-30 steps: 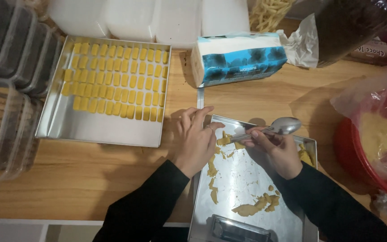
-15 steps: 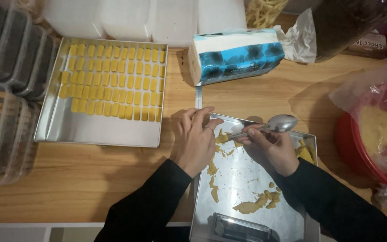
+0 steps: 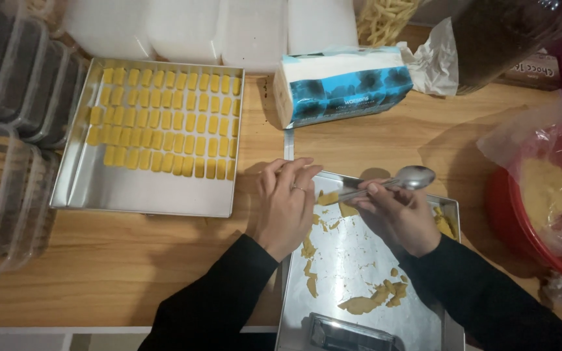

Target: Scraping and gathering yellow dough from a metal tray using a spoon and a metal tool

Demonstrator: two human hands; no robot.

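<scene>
My right hand (image 3: 398, 218) grips a metal spoon (image 3: 406, 179) by its handle, bowl pointing right, the handle end reaching toward a small yellow dough piece (image 3: 328, 197). My left hand (image 3: 285, 205) rests on the left rim of a metal tray (image 3: 359, 260), fingers curled beside that piece; whether they pinch it is hidden. Scraps of yellow dough (image 3: 372, 299) lie scattered on this tray. A dark flat tool (image 3: 343, 333) lies at the tray's near edge.
A second metal tray (image 3: 138, 195) at the left holds several rows of yellow dough pieces (image 3: 170, 120). A blue tissue pack (image 3: 343, 84) lies behind. Red bowl with dough under plastic (image 3: 548, 201) at right. Stacked clear containers (image 3: 8, 130) at far left.
Both hands stay at the tray's top edge; the spoon has barely shifted. The view has moved slightly.
</scene>
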